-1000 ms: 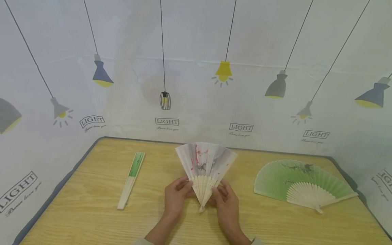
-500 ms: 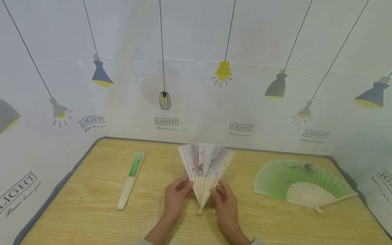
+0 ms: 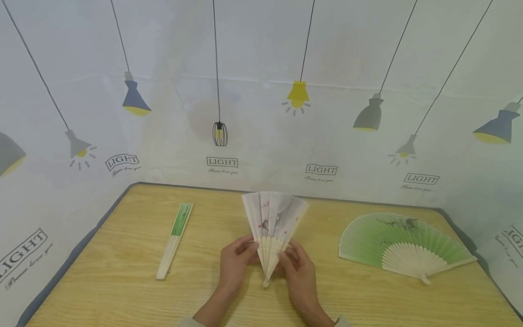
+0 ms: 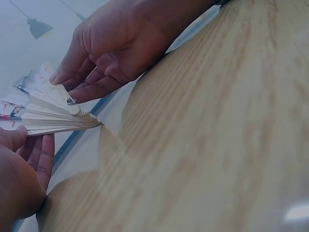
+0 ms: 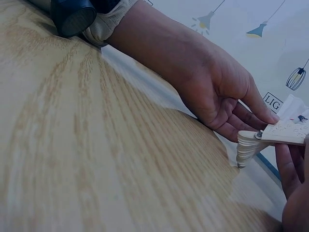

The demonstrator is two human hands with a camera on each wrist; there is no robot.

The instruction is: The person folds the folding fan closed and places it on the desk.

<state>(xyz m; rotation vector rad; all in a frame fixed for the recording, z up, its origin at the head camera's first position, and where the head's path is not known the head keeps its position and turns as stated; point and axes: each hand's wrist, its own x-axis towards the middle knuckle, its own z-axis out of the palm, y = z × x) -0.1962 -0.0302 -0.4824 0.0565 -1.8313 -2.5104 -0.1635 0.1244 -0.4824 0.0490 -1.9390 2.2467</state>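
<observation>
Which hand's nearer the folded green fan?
Left. The left hand is right of the folded green fan; the right hand is farther right, past the blossom-print fan.

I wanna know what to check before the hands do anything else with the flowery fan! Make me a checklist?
1. Left hand holding one side of the flowery fan: ok, its thumb is on the ribs.
2. Right hand holding the other side: ok.
3. Flowery fan folded all the way: not ok, it is partly spread.
4. Folded green fan out of the way: ok, apart on the left.
5. Spread green fan out of the way: ok, apart on the right.
6. Underside free of snags: cannot tell, it's hidden.
</observation>
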